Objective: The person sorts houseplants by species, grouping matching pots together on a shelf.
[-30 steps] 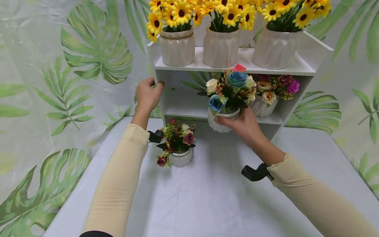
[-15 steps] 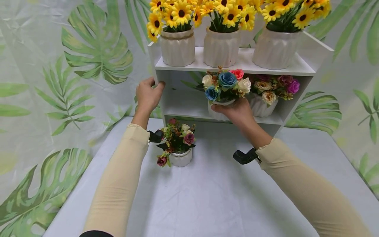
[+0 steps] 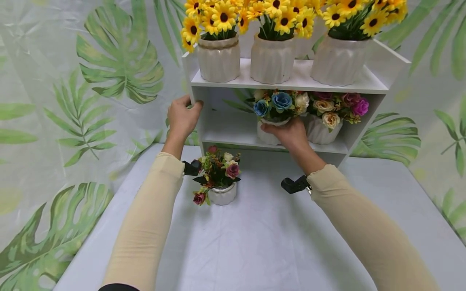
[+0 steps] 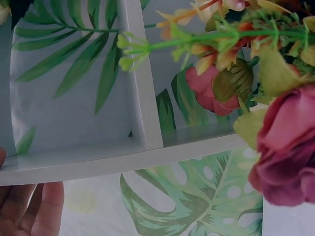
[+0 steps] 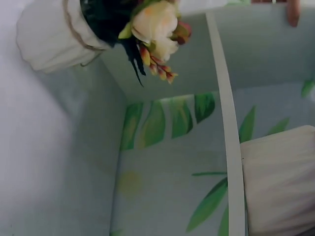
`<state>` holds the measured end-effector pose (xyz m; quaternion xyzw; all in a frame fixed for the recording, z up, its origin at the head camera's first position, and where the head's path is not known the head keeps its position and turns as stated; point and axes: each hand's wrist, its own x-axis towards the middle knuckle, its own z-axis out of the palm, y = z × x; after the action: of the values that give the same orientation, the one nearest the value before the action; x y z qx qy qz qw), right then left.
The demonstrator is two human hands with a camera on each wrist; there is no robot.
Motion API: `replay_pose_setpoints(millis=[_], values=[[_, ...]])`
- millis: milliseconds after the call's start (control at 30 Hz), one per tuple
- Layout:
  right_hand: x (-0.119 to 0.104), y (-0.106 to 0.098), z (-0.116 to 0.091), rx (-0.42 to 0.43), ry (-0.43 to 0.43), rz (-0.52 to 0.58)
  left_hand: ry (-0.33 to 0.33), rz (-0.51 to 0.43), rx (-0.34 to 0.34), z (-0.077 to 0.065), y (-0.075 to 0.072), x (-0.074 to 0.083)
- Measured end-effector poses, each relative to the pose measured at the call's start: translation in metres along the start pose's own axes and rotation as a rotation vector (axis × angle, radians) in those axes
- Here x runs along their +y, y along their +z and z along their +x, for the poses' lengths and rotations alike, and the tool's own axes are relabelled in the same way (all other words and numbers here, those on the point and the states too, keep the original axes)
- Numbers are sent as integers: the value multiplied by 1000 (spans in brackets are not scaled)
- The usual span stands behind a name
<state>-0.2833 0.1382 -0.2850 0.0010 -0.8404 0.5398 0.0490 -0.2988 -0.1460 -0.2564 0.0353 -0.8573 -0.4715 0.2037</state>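
Observation:
My right hand [image 3: 291, 134] grips a white ribbed flowerpot [image 3: 267, 134] of blue and cream artificial roses, with the thumb across its front. This pot stands in the middle compartment of a white shelf unit [image 3: 229, 121]; the right wrist view shows its pale side [image 5: 280, 182]. At the unit's left side panel, my left hand [image 3: 184, 115] holds the edge, thumb on the inner side and fingers [image 4: 49, 206] outside. Beside the right hand, a pot of purple and peach roses [image 3: 323, 129] occupies the same level. Another potted rose arrangement [image 3: 223, 194] stands on the table, below the left hand.
Three white pots of yellow sunflowers [image 3: 272, 60] line the top shelf, directly above the right hand's level. A white cloth covers the table [image 3: 251, 242]. Behind everything hangs a leaf-printed backdrop [image 3: 120, 52].
My right hand has carried the pot of blue roses back and slightly left, from in front of the unit into its middle compartment. The left hand has stayed on the side panel.

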Motion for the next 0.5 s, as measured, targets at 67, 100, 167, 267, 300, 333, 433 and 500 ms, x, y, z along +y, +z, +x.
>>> replay_pose_setpoints(millis=[67, 100, 167, 267, 300, 333, 433, 500], values=[[0, 0, 3, 4, -6, -27, -1, 1, 4, 0, 0, 0], [0, 0, 5, 6, -12, -32, -2, 2, 7, 0, 0, 0], [0, 0, 7, 9, -16, -39, -1, 5, 12, 0, 0, 1], [0, 1, 11, 11, -13, -17, -1, 6, 11, 0, 0, 0], [1, 1, 11, 11, -11, -12, -1, 7, 9, 0, 0, 0], [1, 1, 12, 11, -10, -9, -1, 8, 7, 0, 0, 0], [1, 3, 14, 13, -8, 5, 0, 6, 3, 0, 1, 0], [1, 4, 16, 17, -8, 26, 1, 5, 3, 0, 1, 0]])
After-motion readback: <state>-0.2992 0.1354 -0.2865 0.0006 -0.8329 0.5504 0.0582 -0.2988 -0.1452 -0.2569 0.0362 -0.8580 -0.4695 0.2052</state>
